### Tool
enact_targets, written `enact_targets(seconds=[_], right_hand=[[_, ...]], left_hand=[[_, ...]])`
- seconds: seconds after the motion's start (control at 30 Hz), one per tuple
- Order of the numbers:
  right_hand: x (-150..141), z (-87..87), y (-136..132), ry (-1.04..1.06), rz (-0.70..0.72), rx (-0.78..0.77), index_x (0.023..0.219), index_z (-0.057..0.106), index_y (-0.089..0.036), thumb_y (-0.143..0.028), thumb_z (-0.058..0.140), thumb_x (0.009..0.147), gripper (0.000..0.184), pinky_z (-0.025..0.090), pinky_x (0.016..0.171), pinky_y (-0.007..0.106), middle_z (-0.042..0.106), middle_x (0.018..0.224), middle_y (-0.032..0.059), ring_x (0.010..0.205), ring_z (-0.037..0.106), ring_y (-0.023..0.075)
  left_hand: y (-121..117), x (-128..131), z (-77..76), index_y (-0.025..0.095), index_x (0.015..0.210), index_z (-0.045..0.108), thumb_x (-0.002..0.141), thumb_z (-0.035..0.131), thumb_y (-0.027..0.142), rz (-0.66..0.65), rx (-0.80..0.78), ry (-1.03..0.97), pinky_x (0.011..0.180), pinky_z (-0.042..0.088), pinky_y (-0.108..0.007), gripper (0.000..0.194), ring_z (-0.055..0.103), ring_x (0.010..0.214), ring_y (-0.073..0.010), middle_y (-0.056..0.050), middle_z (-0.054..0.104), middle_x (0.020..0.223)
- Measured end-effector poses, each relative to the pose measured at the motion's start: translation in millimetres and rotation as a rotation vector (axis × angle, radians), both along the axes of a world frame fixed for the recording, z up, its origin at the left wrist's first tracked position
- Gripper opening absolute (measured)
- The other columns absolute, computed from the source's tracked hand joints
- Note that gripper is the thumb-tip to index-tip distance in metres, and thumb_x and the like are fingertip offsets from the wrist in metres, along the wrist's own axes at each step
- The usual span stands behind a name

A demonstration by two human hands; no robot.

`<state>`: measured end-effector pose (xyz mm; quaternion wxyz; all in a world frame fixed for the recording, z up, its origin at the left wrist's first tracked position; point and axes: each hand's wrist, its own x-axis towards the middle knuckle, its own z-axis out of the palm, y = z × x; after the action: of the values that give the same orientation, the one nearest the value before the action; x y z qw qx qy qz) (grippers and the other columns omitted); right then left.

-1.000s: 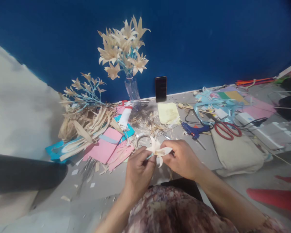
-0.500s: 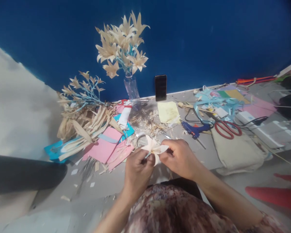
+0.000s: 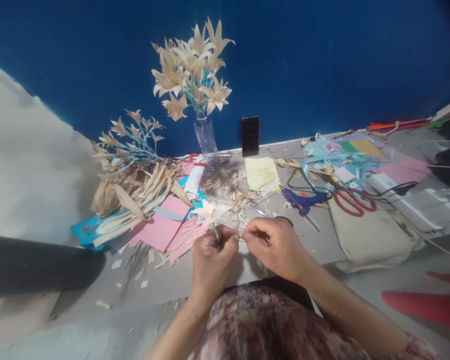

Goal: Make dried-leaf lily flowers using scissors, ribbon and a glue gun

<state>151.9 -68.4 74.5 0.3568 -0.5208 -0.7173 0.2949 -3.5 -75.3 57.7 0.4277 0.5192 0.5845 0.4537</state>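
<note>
My left hand [image 3: 214,255] is closed round the thin blue-green stem [image 3: 216,232] of a cream artificial flower [image 3: 211,212], whose petals spread above the fingers. Close beside it, my right hand [image 3: 275,245] is pinched, thumb against forefinger, its tips nearly meeting the left fingertips. What the right fingers hold, if anything, is too small to make out. Just beyond the hands, a pale ring-shaped thing [image 3: 237,218] shows in part. More cream flowers [image 3: 195,65] on blue stems stand in a clear bottle [image 3: 206,137].
Dried husk strips [image 3: 131,195] and pink paper [image 3: 168,222] lie at left. A phone [image 3: 250,136] leans on the blue wall behind yellow paper [image 3: 262,174]. To the right are a blue glue gun [image 3: 303,201], red-handled scissors [image 3: 354,201], a cloth [image 3: 371,235] and a power strip [image 3: 401,202].
The flower has moved left and tipped away, showing its stem above my left hand. My right fingers have let go of its petal and now pinch near the left fingertips.
</note>
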Motion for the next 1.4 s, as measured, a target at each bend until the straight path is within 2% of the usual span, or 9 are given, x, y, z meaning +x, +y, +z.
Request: enact_targets(seconds=[0.07, 0.2, 0.53, 0.9, 1.0, 1.1, 1.23, 1.3, 1.4], right_hand=[[0.6, 0.0, -0.8, 0.016, -0.011, -0.003, 0.067, 0.062, -0.020, -0.022, 0.056, 0.083, 0.016, 0.035, 0.056, 0.024, 0.059, 0.058, -0.0016, 0.054, 0.050, 0.0126], [1.2, -1.0, -2.3, 0.022, -0.008, -0.012, 0.074, 0.066, -0.020, -0.021, 0.058, 0.082, 0.011, 0.036, 0.057, 0.025, 0.065, 0.063, -0.0003, 0.056, 0.053, 0.0136], [-2.8, -7.8, -1.9, -0.095, -0.067, 0.146, 0.071, 0.065, -0.019, -0.015, 0.057, 0.081, 0.013, 0.034, 0.057, 0.025, 0.067, 0.062, 0.0006, 0.054, 0.053, 0.0122], [-6.5, -12.6, -0.6, -0.026, -0.130, 0.186, 0.061, 0.058, -0.019, -0.016, 0.055, 0.076, 0.016, 0.032, 0.054, 0.023, 0.061, 0.056, -0.0015, 0.051, 0.050, 0.0109], [-6.3, -14.6, 1.9, 0.021, -0.135, 0.134, 0.063, 0.059, -0.019, -0.017, 0.056, 0.077, 0.014, 0.033, 0.054, 0.022, 0.060, 0.056, -0.0022, 0.051, 0.050, 0.0107], [-4.3, -14.8, 7.6, 0.016, -0.132, 0.089, 0.069, 0.064, -0.019, -0.019, 0.056, 0.082, 0.015, 0.036, 0.056, 0.022, 0.063, 0.058, -0.0016, 0.052, 0.052, 0.0114], [0.4, -11.7, 21.7, -0.013, -0.110, 0.097, 0.070, 0.066, -0.019, -0.020, 0.055, 0.086, 0.019, 0.035, 0.057, 0.023, 0.067, 0.063, 0.0005, 0.056, 0.055, 0.0129], [2.3, -10.3, 30.1, -0.006, -0.095, 0.084, 0.071, 0.066, -0.019, -0.018, 0.054, 0.084, 0.018, 0.036, 0.058, 0.024, 0.069, 0.067, 0.0016, 0.059, 0.057, 0.0139], [2.7, -10.2, 42.0, 0.053, -0.093, 0.031, 0.073, 0.068, -0.019, -0.016, 0.054, 0.080, 0.015, 0.038, 0.060, 0.024, 0.070, 0.069, 0.0017, 0.062, 0.059, 0.0146]], left_hand=[[-0.2, 1.0, -1.4, 0.017, 0.062, 0.065, 0.075, 0.064, 0.026, 0.020, 0.009, 0.003, 0.048, 0.034, -0.021, 0.017, 0.040, 0.047, -0.0087, 0.005, 0.052, 0.050], [-0.7, 5.3, -1.8, 0.017, 0.063, 0.069, 0.074, 0.064, 0.021, 0.046, 0.069, 0.014, 0.055, 0.041, -0.021, 0.013, 0.050, 0.054, -0.0106, 0.003, 0.062, 0.056], [-0.1, 6.3, 0.8, 0.019, 0.070, 0.077, 0.076, 0.062, 0.019, -0.002, 0.084, -0.017, 0.062, 0.050, -0.023, 0.016, 0.064, 0.065, -0.0156, -0.001, 0.075, 0.067], [-5.8, 8.8, -14.6, 0.018, 0.060, 0.069, 0.075, 0.069, 0.026, 0.048, 0.160, 0.060, 0.058, 0.048, -0.025, 0.018, 0.059, 0.059, -0.0161, -0.001, 0.063, 0.056], [-1.4, 9.6, -16.9, 0.018, 0.055, 0.064, 0.075, 0.069, 0.028, 0.061, 0.149, 0.044, 0.056, 0.046, -0.024, 0.023, 0.056, 0.057, -0.0149, 0.000, 0.059, 0.053], [7.7, 10.4, -14.2, 0.018, 0.050, 0.057, 0.075, 0.068, 0.029, 0.073, 0.146, 0.072, 0.051, 0.039, -0.023, 0.030, 0.048, 0.052, -0.0126, 0.002, 0.052, 0.049], [21.5, 14.2, -4.4, 0.019, 0.046, 0.048, 0.079, 0.061, 0.024, 0.074, 0.233, 0.206, 0.048, 0.031, -0.023, 0.036, 0.035, 0.048, -0.0101, 0.004, 0.040, 0.047], [27.0, 16.7, -0.3, 0.019, 0.047, 0.048, 0.078, 0.060, 0.021, 0.058, 0.275, 0.221, 0.050, 0.032, -0.023, 0.034, 0.037, 0.050, -0.0104, 0.004, 0.042, 0.050], [34.1, 19.6, 0.2, 0.018, 0.055, 0.058, 0.077, 0.060, 0.019, 0.033, 0.282, 0.183, 0.053, 0.037, -0.024, 0.023, 0.046, 0.054, -0.0123, 0.002, 0.053, 0.056]])
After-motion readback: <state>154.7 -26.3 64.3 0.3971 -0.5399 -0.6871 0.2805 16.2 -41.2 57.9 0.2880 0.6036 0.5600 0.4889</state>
